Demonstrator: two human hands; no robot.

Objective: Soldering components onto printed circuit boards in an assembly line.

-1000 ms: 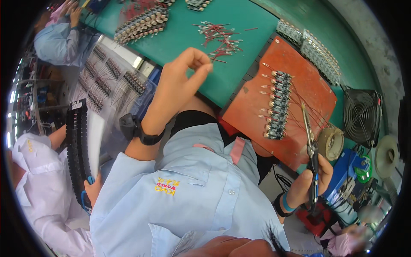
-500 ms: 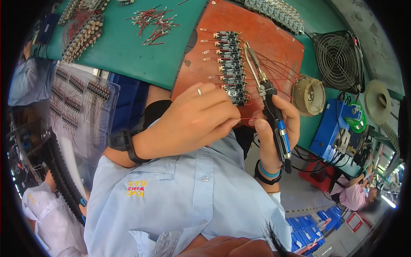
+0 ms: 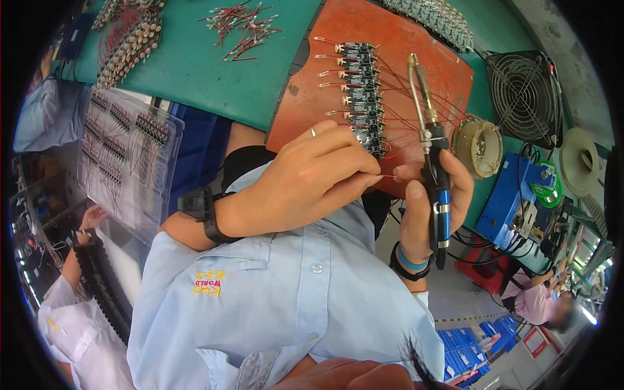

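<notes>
My left hand point(image 3: 318, 172) is closed in a pinch at the near end of a row of small black circuit boards point(image 3: 361, 91). A short stretch of thin red wire point(image 3: 389, 176) shows between its fingertips and those of my right hand point(image 3: 414, 224). Held in that right hand is a soldering iron point(image 3: 443, 211) with a black and blue handle and a thin metal tube beside its barrel. Its tip points away from me, over the orange work board point(image 3: 312, 91), right of the row and apart from it. My left fingers hide the row's nearest end.
A pile of red wires point(image 3: 240, 29) lies on the green table point(image 3: 195, 78). To the right stand a round pot point(image 3: 478, 146), a black fan point(image 3: 523, 97) and a blue device point(image 3: 504, 195) with a green solder spool point(image 3: 549, 185). At left is a clear tray point(image 3: 130, 156) of parts.
The soldering iron's tip has moved right, away from the board row. My fingertips have come closer together, so less red wire shows between them. The whole view has shifted slightly.
</notes>
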